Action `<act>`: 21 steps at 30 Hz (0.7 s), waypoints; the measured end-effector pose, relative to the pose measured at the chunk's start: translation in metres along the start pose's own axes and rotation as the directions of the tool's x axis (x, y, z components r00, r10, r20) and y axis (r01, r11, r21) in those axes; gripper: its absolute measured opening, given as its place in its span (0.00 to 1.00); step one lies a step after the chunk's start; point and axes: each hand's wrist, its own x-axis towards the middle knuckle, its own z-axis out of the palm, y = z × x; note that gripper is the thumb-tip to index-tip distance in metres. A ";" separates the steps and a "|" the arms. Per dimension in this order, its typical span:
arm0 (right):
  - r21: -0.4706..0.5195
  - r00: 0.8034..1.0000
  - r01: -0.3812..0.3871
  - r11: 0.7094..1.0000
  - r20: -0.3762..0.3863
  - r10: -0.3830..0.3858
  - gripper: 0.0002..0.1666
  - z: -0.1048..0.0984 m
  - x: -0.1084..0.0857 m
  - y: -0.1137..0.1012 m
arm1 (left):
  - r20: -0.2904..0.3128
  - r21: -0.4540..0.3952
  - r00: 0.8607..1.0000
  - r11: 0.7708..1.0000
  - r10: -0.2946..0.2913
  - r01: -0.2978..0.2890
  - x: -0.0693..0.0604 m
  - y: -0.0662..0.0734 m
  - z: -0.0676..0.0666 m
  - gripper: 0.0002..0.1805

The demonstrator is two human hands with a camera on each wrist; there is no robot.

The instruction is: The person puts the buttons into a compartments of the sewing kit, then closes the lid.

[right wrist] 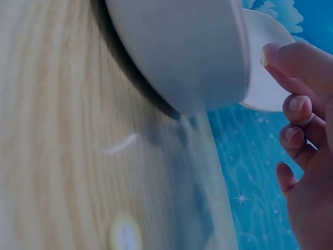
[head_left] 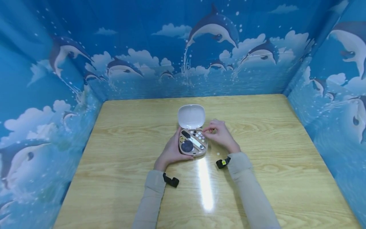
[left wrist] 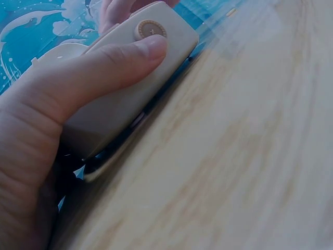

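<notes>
A small beige sewing box [head_left: 193, 154] stands on the table with its white lid [head_left: 191, 116] raised. Inside lie several small buttons [head_left: 199, 138], a black-and-white long tool [head_left: 196, 142], a dark disc [head_left: 187, 146] and a gold ring-like piece [head_left: 182, 139]. My left hand [head_left: 172, 149] grips the box from its left side; in the left wrist view the thumb rests at the round front catch [left wrist: 151, 30]. Over the button compartment, my right hand [head_left: 219, 135] has thumb and forefinger close together. Whether anything is between those tips cannot be made out.
One loose pale button [head_left: 218, 154] lies on the wooden table [head_left: 128, 133], right of the box and near the right wrist. A blue dolphin-print curtain [head_left: 143, 79] surrounds the back and sides. Black cameras [head_left: 171, 182] are strapped to both wrists.
</notes>
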 end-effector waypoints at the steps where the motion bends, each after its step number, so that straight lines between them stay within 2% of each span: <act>1: 0.000 1.000 0.003 1.000 0.003 -0.003 0.07 0.002 0.003 0.001 | 0.000 -0.001 1.000 1.000 0.005 -0.005 0.000 0.000 0.000 0.85; 7: -0.013 0.999 0.032 0.999 0.005 -0.032 0.07 0.015 0.016 0.006 | 0.002 0.002 1.000 1.000 0.016 -0.016 0.001 -0.001 0.000 0.85; 12: -0.064 0.998 0.061 0.996 0.000 -0.061 0.07 0.022 0.018 0.007 | 0.004 0.033 1.000 0.999 0.001 -0.001 0.001 -0.001 -0.001 0.85; 21: -0.118 1.000 0.029 0.993 -0.005 -0.029 0.07 0.023 0.015 -0.001 | -0.004 0.070 1.000 0.997 0.021 -0.021 0.000 -0.002 0.000 0.85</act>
